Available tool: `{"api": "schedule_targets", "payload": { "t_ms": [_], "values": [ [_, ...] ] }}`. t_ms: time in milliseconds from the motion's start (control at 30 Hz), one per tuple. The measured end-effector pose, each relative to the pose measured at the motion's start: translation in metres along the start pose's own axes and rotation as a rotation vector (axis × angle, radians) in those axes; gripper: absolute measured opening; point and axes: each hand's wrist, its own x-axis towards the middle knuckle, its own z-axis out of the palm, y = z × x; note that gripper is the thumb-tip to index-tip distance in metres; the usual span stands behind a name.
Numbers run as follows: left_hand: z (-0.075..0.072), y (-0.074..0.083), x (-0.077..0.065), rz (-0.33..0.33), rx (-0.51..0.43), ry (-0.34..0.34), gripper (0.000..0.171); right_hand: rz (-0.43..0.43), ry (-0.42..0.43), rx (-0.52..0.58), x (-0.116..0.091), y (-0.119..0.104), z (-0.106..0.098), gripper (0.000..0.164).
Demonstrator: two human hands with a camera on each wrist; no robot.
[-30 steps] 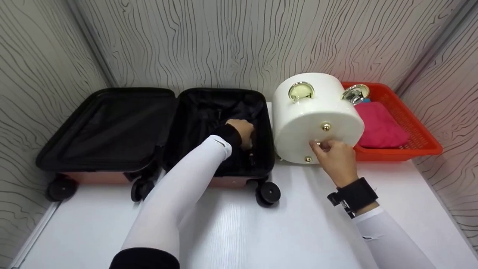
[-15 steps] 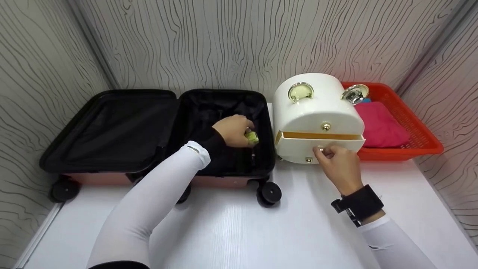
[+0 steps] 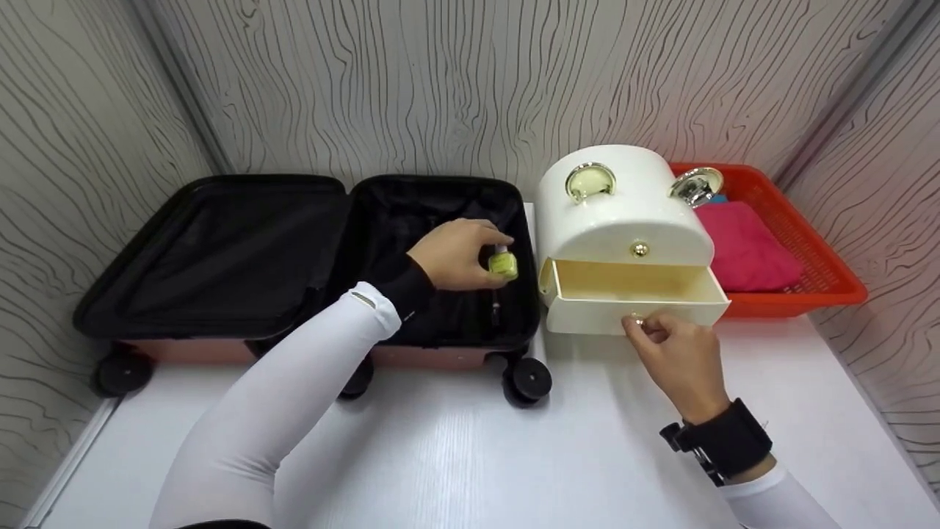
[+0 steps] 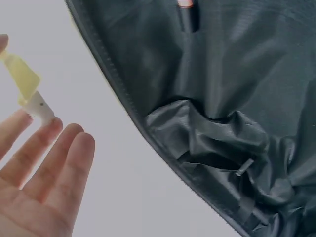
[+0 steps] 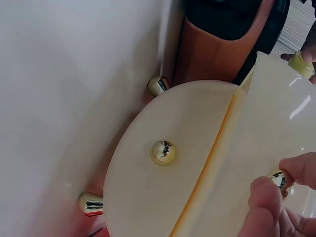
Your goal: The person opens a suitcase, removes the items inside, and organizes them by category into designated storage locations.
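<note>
My left hand (image 3: 463,253) is over the right half of an open black-lined suitcase (image 3: 530,294). Between thumb and fingertips it pinches a small yellow-green bottle (image 3: 503,265), whose white cap shows in the left wrist view. To the right stands a rounded white drawer box (image 3: 609,209) with gold knobs and two shiny ear-like pieces on top. Its middle drawer (image 3: 587,316) is pulled out, and the visible part of its inside is bare. My right hand (image 3: 683,360) pinches this drawer's gold knob (image 5: 279,179) between thumb and finger.
A red basket (image 3: 830,257) holding a folded pink cloth (image 3: 749,246) stands right of the box. The suitcase's other half (image 3: 220,257) lies to the left, and black wheels (image 3: 527,380) jut forward. A small dark tube (image 4: 188,17) lies in the lining. Patterned walls enclose the table.
My right hand has drawn the middle drawer out toward me. My left hand has come up from inside the suitcase with the small bottle and moved slightly right.
</note>
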Motion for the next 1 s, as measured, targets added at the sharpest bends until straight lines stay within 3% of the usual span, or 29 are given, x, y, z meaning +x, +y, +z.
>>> {"api": "schedule_targets", "payload": {
  "t_ms": [267, 500, 700, 800, 1000],
  "values": [
    [-0.007, 0.028, 0.000, 0.059, -0.039, 0.032, 0.058, 0.004, 0.028, 0.014, -0.016, -0.002, -0.005, 0.018],
    [-0.001, 0.063, 0.018, 0.155, -0.085, -0.089, 0.053, 0.006, 0.048, 0.030, -0.021, -0.001, -0.007, 0.016],
    [0.010, 0.094, 0.037, 0.225, -0.043, -0.170, 0.040, -0.010, 0.048, 0.024, -0.024, -0.002, -0.008, 0.018],
    [0.015, 0.107, 0.045, 0.217, -0.002, -0.194, 0.028, -0.018, 0.047, 0.020, -0.027, -0.003, -0.009, 0.018],
    [0.025, 0.127, 0.058, 0.139, 0.108, -0.243, 0.049, -0.024, 0.046, 0.017, -0.030, -0.004, -0.011, 0.017]
  ]
}}
